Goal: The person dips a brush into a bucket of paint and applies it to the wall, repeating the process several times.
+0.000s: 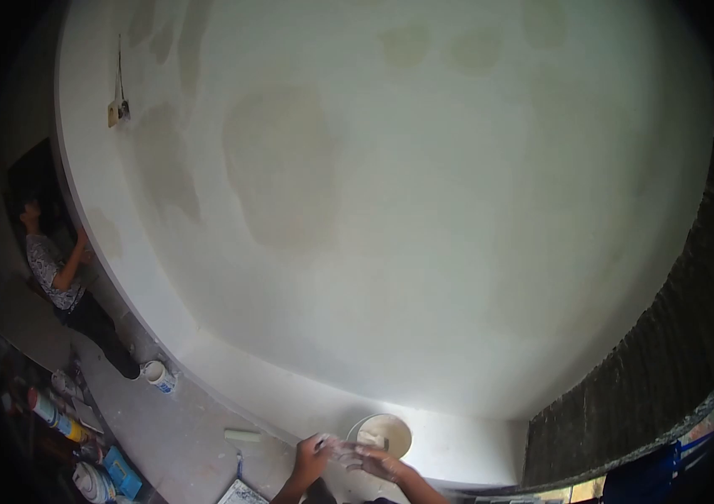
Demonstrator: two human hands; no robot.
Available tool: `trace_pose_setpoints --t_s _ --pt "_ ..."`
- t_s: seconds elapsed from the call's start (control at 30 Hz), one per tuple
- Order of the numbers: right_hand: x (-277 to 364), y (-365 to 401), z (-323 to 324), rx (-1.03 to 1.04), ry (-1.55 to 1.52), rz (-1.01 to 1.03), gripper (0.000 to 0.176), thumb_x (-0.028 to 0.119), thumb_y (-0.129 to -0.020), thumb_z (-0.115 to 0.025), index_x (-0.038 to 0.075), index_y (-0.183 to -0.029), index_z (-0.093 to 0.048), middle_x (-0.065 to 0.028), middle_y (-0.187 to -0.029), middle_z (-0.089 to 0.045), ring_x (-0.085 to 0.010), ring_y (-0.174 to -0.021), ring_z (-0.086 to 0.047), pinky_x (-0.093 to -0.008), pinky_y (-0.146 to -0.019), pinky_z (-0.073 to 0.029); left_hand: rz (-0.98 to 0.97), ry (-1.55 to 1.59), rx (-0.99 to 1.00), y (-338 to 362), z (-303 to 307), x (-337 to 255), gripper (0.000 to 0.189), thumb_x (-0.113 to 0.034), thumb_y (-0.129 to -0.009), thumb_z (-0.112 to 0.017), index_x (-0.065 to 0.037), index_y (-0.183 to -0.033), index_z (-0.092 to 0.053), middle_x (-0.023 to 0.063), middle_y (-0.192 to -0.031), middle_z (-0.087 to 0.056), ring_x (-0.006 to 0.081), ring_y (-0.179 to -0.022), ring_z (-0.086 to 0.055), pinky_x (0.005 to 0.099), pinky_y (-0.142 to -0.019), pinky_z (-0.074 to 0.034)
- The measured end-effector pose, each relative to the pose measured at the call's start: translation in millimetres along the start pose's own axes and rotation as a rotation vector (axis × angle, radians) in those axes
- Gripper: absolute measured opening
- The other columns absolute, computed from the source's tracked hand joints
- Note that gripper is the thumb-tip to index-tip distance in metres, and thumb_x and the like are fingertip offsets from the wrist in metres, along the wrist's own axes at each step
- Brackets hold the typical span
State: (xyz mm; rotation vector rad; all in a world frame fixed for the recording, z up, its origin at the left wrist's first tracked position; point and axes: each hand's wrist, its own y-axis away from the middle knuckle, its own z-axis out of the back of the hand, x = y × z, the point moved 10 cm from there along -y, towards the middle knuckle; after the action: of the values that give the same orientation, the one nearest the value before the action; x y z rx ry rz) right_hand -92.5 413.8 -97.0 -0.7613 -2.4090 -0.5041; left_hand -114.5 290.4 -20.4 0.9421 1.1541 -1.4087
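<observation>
Near the bottom centre, my left hand [313, 454] has its fingers curled together near a small whitish thing that is too blurred to name. My right hand [376, 462] is just beside it, fingers spread and reaching toward the left hand, with whitish smears on them. Directly behind my right hand stands a round white bucket [405, 436] holding a pale, paste-like material and a darker object. The large pale wall [441, 277] rises beyond both hands, with darker damp-looking patches on it.
A person [59, 269] stands at the far left by the wall edge, near a white bucket [159, 377]. Containers and a blue box [122, 474] lie lower left. On the floor are a pale strip [243, 436] and a tray [242, 493]. A dark rough wall [642, 378] is right.
</observation>
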Motion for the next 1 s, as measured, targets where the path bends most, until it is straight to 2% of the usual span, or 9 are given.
trace_pose_setpoints --t_s 0.1,0.2,0.3,0.37,0.47,0.57,0.6,0.77,1.0 --pt "22.4 -12.7 -8.8 -0.056 -0.059 0.088 0.061 0.037 -0.088 -0.062 0.001 -0.134 -0.046 -0.0088 -0.133 -0.052 -0.0201 -0.118 -0.05 -0.0369 -0.095 -0.041 0.004 -0.107 0.021 -21.4 8.5 -14.3 0.014 -0.008 -0.084 -0.066 0.004 -0.092 -0.066 0.0128 -0.078 -0.069 0.0153 -0.07 -0.065 0.0285 -0.066 -0.051" --pt "34.6 -42.9 -35.3 -0.045 -0.039 0.119 0.061 0.037 -0.088 -0.062 -0.002 -0.134 -0.046 -0.0088 -0.133 -0.053 -0.0195 -0.118 -0.049 -0.036 -0.094 -0.041 -0.06 -0.07 0.0 -35.4 39.5 -18.0 0.017 -0.011 -0.084 -0.069 0.003 -0.092 -0.067 0.0122 -0.078 -0.069 0.0137 -0.069 -0.065 0.0275 -0.066 -0.051" --pt "27.3 -83.4 -63.9 0.014 0.017 0.113 0.059 0.035 -0.09 -0.06 -0.002 -0.134 -0.045 -0.0102 -0.131 -0.053 -0.0193 -0.119 -0.049 -0.0353 -0.093 -0.041 0.023 0.041 -0.002 -44.1 83.2 22.9 0.016 -0.011 -0.085 -0.068 0.003 -0.093 -0.068 0.0107 -0.076 -0.069 0.0122 -0.069 -0.064 0.0267 -0.064 -0.05" --pt "17.6 -114.1 -78.9 0.031 0.046 0.089 0.057 0.033 -0.092 -0.058 -0.002 -0.135 -0.044 -0.0106 -0.131 -0.053 -0.0191 -0.118 -0.049 -0.0349 -0.092 -0.041 0.073 0.045 0.002 -47.0 119.6 25.6 0.015 -0.011 -0.086 -0.067 0.003 -0.092 -0.068 0.0082 -0.073 -0.068 0.0101 -0.068 -0.062 0.0251 -0.061 -0.048" --pt "-4.4 -158.1 -94.2 0.015 0.055 0.037 0.063 0.035 -0.091 -0.06 -0.001 -0.139 -0.04 -0.0086 -0.128 -0.053 -0.0176 -0.114 -0.049 -0.0338 -0.092 -0.041 0.136 0.009 -0.018 -51.2 168.3 52.7 0.017 -0.011 -0.087 -0.067 0.004 -0.094 -0.067 0.0068 -0.074 -0.068 0.0095 -0.068 -0.062 0.0238 -0.063 -0.049" --pt "-12.5 -187.2 -114.7 0.009 0.09 -0.018 0.065 0.036 -0.091 -0.06 -0.001 -0.14 -0.039 -0.0079 -0.128 -0.052 -0.0174 -0.114 -0.049 -0.0333 -0.092 -0.041 0.201 0.398 -0.071 -50.9 198.3 68.7 0.012 -0.007 -0.087 -0.067 0.005 -0.091 -0.067 0.0063 -0.082 -0.068 0.011 -0.073 -0.062 0.0247 -0.069 -0.05" --pt "-15.5 -195.6 -120.0 0.017 0.098 -0.034 0.066 0.037 -0.091 -0.06 -0.001 -0.14 -0.039 -0.0077 -0.128 -0.052 -0.0173 -0.114 -0.049 -0.0332 -0.092 -0.041 0.22 0.408 -0.07 -50.8 206.2 68.9 0.013 -0.007 -0.087 -0.067 0.005 -0.093 -0.067 0.0066 -0.083 -0.068 0.0115 -0.074 -0.063 0.0249 -0.07 -0.05" --pt "-14.2 -219.2 -123.2 -0.017 0.139 -0.039 0.066 0.036 -0.09 -0.06 -0.002 -0.139 -0.04 -0.01 -0.13 -0.051 -0.0196 -0.115 -0.049 -0.0365 -0.095 -0.04 0.263 0.445 -0.032 -62.4 223.4 78.4 0.021 -0.006 -0.086 -0.068 0.008 -0.101 -0.066 0.0084 -0.088 -0.069 0.0132 -0.08 -0.064 0.0251 -0.075 -0.051" --pt "-10.5 -218.2 -116.4 -0.149 0.276 0.018 0.066 0.036 -0.091 -0.059 0.001 -0.142 -0.038 -0.0083 -0.127 -0.053 -0.0189 -0.117 -0.048 -0.0368 -0.096 -0.039 0.168 0.53 0.054 -82.7 204.9 117.2 0.024 -0.009 -0.088 -0.065 0.009 -0.104 -0.065 0.011 -0.085 -0.069 0.0159 -0.076 -0.067 0.0273 -0.072 -0.054"
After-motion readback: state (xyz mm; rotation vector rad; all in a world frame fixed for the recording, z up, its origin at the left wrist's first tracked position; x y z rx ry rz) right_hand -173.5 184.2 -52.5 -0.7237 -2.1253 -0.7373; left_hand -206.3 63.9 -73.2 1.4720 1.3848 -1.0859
